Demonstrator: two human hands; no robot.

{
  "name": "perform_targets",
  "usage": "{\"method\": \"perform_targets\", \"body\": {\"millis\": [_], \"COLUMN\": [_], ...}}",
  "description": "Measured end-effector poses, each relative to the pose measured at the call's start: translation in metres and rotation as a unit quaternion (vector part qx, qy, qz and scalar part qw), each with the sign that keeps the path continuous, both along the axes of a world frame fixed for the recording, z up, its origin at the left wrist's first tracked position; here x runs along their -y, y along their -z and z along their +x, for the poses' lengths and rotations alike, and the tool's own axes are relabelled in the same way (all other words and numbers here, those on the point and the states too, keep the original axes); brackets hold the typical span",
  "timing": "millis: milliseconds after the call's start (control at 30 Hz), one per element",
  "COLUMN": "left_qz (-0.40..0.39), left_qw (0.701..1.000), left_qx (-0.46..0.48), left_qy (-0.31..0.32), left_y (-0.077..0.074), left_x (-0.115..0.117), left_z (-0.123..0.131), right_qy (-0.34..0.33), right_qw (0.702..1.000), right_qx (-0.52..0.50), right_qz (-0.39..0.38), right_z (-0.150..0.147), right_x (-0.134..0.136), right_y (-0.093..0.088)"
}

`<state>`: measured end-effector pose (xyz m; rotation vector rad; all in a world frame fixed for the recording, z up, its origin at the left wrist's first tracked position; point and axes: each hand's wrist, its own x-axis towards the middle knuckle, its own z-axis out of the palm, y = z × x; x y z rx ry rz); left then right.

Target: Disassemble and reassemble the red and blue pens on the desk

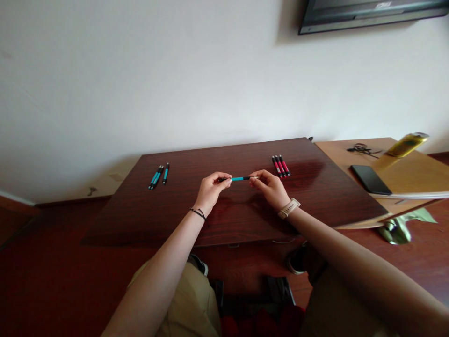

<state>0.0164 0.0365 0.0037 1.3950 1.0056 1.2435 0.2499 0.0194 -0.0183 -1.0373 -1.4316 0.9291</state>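
A blue pen [238,179] with black ends is held level above the dark wooden table [231,210], between both hands. My left hand [211,188], with a dark cord bracelet at the wrist, pinches the pen's left end. At the other end, my right hand [271,188] grips the black part with thumb and fingers; a light watch band circles that wrist. Several blue pens [156,177] lie together on the table's left side, one slightly apart. To the right of my right hand, several pink pens [281,166] rest side by side.
A lighter side table [336,152] adjoins on the right, carrying a black phone [370,179], a dark cable [363,149] and a yellow can [409,144]. Green cloth [398,230] is below it. A white wall stands behind, with a screen [372,16] mounted high.
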Motion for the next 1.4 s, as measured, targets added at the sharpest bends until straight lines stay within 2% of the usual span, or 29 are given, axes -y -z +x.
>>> {"method": "perform_targets", "body": {"millis": [467,567,733,833,1100,1400], "left_qz": [0.034,0.026,-0.006,-0.003,-0.001,-0.008], "left_qw": [0.999,0.999,1.0,1.0,1.0,1.0], "left_qx": [-0.027,-0.02,0.012,0.009,0.0,0.011], "left_qy": [0.013,0.012,0.008,0.004,0.01,0.011], "left_y": [-0.002,-0.001,0.001,0.0,-0.001,0.003], "left_x": [0.001,0.001,0.001,0.001,0.001,-0.001], "left_z": [0.001,0.001,0.001,0.002,0.0,-0.001], "right_qy": [0.024,0.02,-0.004,-0.007,-0.001,0.011], "right_qw": [0.994,0.995,1.0,1.0,1.0,0.997], "right_qx": [0.109,0.1,0.016,-0.001,0.019,0.079], "right_qz": [-0.017,-0.016,-0.003,0.002,-0.013,0.005], "right_z": [0.0,0.001,0.0,0.0,0.0,-0.001], "right_x": [0.006,0.006,0.002,0.001,0.005,0.009], "right_y": [-0.01,-0.008,-0.002,-0.001,-0.006,-0.011]}}
